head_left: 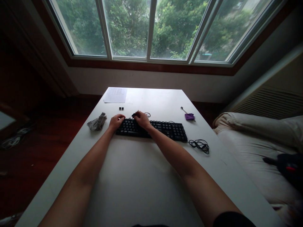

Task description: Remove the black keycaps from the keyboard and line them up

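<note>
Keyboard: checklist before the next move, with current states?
1. Left hand on the left end of the keyboard: ok.
2. Right hand fingers pinch a dark piece over the top rows: ok.
3. What that piece is: cannot tell.
4. Two black cubes lie on the table, apart from the keyboard: ok.
5. Cable coiled past the right end, away from both hands: ok.
6. Cloth beside the left hand, off the keys: ok.
</note>
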Tool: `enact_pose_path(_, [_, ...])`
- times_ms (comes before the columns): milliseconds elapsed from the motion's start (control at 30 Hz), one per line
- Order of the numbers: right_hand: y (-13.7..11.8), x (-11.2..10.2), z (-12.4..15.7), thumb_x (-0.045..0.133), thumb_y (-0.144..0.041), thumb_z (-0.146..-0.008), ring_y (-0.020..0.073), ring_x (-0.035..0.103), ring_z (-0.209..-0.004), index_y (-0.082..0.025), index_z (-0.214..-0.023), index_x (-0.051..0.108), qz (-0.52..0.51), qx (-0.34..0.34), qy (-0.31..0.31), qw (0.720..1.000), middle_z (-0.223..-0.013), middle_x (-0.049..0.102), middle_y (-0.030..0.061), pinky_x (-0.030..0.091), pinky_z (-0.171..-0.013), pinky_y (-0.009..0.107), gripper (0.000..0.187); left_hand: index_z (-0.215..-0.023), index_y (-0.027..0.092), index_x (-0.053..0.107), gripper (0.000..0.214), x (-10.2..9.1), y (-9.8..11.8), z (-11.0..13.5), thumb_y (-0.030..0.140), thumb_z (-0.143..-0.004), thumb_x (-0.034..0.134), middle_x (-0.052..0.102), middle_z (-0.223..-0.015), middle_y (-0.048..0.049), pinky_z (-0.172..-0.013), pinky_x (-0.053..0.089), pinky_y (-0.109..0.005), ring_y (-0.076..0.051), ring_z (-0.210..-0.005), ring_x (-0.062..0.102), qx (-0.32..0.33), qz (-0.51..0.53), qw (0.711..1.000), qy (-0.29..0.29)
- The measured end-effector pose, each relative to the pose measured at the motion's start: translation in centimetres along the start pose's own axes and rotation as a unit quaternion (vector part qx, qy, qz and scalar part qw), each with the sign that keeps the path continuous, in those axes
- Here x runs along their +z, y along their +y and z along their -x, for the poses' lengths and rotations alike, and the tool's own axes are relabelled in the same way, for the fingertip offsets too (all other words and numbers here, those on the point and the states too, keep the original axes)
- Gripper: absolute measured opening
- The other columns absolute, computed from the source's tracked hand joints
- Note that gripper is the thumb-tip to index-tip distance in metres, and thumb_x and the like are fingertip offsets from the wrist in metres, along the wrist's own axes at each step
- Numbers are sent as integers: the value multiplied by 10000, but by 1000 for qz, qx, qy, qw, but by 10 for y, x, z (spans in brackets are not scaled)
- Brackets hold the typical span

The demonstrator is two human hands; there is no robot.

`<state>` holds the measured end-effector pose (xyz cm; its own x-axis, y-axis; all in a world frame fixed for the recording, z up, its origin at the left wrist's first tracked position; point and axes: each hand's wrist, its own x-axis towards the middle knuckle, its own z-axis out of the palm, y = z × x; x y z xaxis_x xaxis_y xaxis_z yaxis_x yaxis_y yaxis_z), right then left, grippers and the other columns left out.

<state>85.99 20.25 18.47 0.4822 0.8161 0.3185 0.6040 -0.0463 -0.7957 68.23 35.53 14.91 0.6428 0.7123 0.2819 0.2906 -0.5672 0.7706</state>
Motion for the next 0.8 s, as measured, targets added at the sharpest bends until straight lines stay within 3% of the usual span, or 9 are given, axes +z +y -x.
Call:
enact_pose_path(167, [9,-4,4,614,-286,-871,185,742,-786,-223,-959,644,-143,28,39,989,-852,769,8,569,-797,323,113,-992,213,762,277,-3,2,3,393,-870,589,773,-987,-39,-787,529,-314,-209,-850,678,-6,17,1000,9])
enact_pose_path(267, [12,-13,14,636,-309,-853,197,744,-793,-224,-929,645,-159,8,43,986,-843,767,10,579,-806,341,114,-1004,217,755,277,-4,3,6,391,-886,575,768,-1007,-41,-805,533,-326,-211,-865,678,-1,22,1000,10])
enact_pose_path(367, [14,-21,26,662,-332,-841,214,736,-813,-227,-922,664,-148,-9,49,988,-856,766,21,581,-802,356,132,-1018,235,748,242,-5,9,12,356,-899,575,756,-1066,-42,-910,522,-364,-233,-998,665,53,-8,999,12])
enact_pose_path(467, [16,-25,38,664,-338,-846,223,727,-811,-223,-932,684,-137,-20,60,989,-862,761,34,574,-781,355,145,-1043,253,743,216,-7,24,17,322,-894,602,740,-1090,-46,-1020,478,-413,-255,-1107,624,133,-74,988,-18])
enact_pose_path(567, [16,-27,45,645,-345,-862,216,721,-790,-216,-951,694,-133,-31,64,989,-872,756,38,559,-754,338,164,-1141,265,719,267,-6,48,20,321,-900,620,728,-1115,-48,-1029,468,-437,-262,-1113,620,185,-110,975,-62])
enact_pose_path(667, [14,-30,50,631,-367,-880,210,714,-786,-215,-976,699,-130,-41,59,989,-881,753,39,548,-748,326,192,-1302,280,649,415,1,69,23,323,-889,655,726,-1121,-43,-997,481,-441,-258,-1064,645,213,-112,965,-101])
enact_pose_path(800, [12,-34,56,620,-383,-889,201,695,-764,-216,-999,697,-117,-50,68,990,-877,744,34,538,-752,324,214,-1236,282,695,352,13,82,27,282,-886,653,730,-1093,-46,-964,496,-423,-252,-1028,663,226,-119,959,-125])
